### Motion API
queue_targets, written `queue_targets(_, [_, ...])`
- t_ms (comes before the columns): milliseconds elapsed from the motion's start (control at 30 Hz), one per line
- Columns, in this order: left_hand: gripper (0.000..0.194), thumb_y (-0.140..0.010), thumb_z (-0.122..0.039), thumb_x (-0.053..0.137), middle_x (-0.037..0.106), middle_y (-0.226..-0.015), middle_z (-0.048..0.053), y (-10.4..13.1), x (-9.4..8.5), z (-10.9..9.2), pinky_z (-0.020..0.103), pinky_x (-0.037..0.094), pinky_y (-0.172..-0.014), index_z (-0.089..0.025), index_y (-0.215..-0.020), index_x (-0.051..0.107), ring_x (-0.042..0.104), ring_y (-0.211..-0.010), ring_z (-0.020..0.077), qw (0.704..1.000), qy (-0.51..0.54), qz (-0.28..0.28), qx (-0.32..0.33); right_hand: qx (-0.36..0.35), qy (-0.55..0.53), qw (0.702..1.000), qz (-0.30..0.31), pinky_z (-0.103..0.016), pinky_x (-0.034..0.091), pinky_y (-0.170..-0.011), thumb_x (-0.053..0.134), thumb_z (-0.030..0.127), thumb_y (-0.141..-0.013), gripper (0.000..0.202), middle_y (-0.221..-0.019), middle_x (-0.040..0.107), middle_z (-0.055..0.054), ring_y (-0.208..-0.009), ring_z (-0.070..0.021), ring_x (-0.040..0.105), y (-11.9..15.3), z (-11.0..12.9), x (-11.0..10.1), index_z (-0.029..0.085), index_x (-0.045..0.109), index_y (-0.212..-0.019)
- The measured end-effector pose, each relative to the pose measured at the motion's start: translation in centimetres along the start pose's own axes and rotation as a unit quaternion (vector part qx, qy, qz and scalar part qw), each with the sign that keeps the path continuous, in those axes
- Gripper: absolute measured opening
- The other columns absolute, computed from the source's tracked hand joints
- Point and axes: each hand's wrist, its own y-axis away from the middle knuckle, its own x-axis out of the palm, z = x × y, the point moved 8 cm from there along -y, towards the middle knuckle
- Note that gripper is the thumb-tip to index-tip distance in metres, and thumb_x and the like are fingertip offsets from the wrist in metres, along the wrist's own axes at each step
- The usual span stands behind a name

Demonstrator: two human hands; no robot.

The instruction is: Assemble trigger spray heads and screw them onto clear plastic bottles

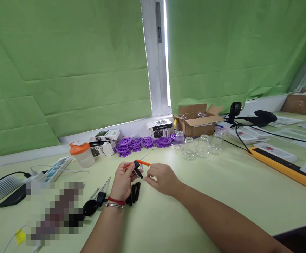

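My left hand [122, 181], with a red cord and a silver bangle at the wrist, grips a small black part [137, 168] with an orange piece [143, 162] across it. Just right of that piece is my right hand [162, 177], its fingers curled in close together; whether anything small is between them I cannot make out. Several black cylindrical pieces [133, 194] lie on the table beside my left wrist. Behind the hands sit purple wheel-shaped parts [147, 142].
Clear glass-like jars [188, 149] stand before an open cardboard box [198, 121]. An orange-lidded cup [82, 154] and printed boxes [104, 147] are at the left. A yellow-orange bar [281, 168] lies right. Black tools [91, 207] and cables lie left of my left wrist.
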Motion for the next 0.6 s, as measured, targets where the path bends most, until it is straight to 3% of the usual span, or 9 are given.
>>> queue_targets(100, [0.033,-0.065,-0.026,0.074,0.068,-0.078,0.001,-0.5,-1.1,-0.2,0.033,0.054,-0.065,-0.019,-0.082,0.046,0.069,-0.066,0.0188,0.998,0.043,-0.034,0.003,-0.017,0.030,0.987,0.157,-0.026,0.037,-0.058,0.053,0.037,-0.085,0.019,-0.076,0.064,-0.001,-0.067,-0.0164,0.059,0.8,1.6,3.8,0.024,0.063,-0.094])
queue_targets(200, [0.030,-0.067,-0.022,0.072,0.069,-0.078,0.001,-0.6,-1.5,0.0,0.032,0.055,-0.064,-0.019,-0.081,0.045,0.070,-0.067,0.0201,0.997,0.055,-0.046,0.002,0.001,0.059,0.973,0.222,-0.025,0.036,-0.053,0.048,0.040,-0.087,0.026,-0.085,0.063,-0.003,-0.066,-0.0165,0.059,1.4,2.1,6.2,0.025,0.060,-0.105])
queue_targets(333, [0.029,-0.069,-0.022,0.071,0.069,-0.079,0.002,-0.7,-1.6,0.3,0.032,0.056,-0.064,-0.018,-0.082,0.046,0.070,-0.069,0.0206,0.997,0.061,-0.042,0.011,0.037,0.057,0.970,0.232,-0.025,0.035,-0.053,0.039,0.039,-0.091,0.028,-0.090,0.060,-0.004,-0.067,-0.0156,0.059,1.3,1.4,6.9,0.024,0.062,-0.099])
queue_targets(433, [0.029,-0.070,-0.022,0.071,0.069,-0.079,0.002,-0.9,-1.7,0.4,0.034,0.057,-0.066,-0.019,-0.084,0.045,0.070,-0.071,0.0212,0.997,0.066,-0.043,0.017,0.083,0.032,0.971,0.220,-0.025,0.034,-0.056,0.044,0.036,-0.088,0.024,-0.092,0.060,-0.005,-0.071,-0.0159,0.059,1.5,0.1,6.5,0.023,0.063,-0.095])
queue_targets(600, [0.028,-0.071,-0.022,0.069,0.069,-0.080,0.004,-0.7,-1.8,0.6,0.035,0.057,-0.066,-0.018,-0.085,0.045,0.070,-0.070,0.0213,0.996,0.062,-0.062,0.023,0.183,-0.013,0.971,0.155,-0.025,0.032,-0.059,0.053,0.013,-0.074,0.016,-0.085,0.062,-0.003,-0.074,-0.0159,0.058,2.0,-3.1,6.1,0.020,0.063,-0.084])
